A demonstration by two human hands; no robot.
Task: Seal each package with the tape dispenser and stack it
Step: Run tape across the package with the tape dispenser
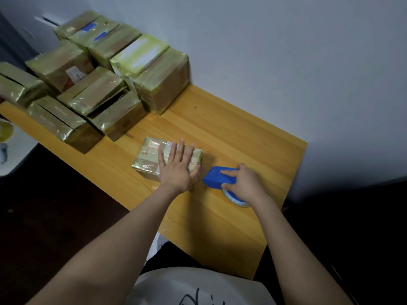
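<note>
Logged small package (pixel 149 157) near middle of table (pixel 242 133), well apart from stacked packages (pixel 99 89) at far left corner. Pinned from above by left hand (pixel 178 170), fingers straight and spread, nothing gripped. Tape dispenser (pixel 217 177) clasped in right hand (pixel 245 183), fingers curled round blue body, roll toward wrist. Package found just left of dispenser nose, long axis roughly left-right, right end closest to nose. Judged likely next: leftward pull along that axis, right hand nearer for it. Noted brown carton under glossy, wrinkled yellowish tape, pale label with red marks at top's far left.
</note>
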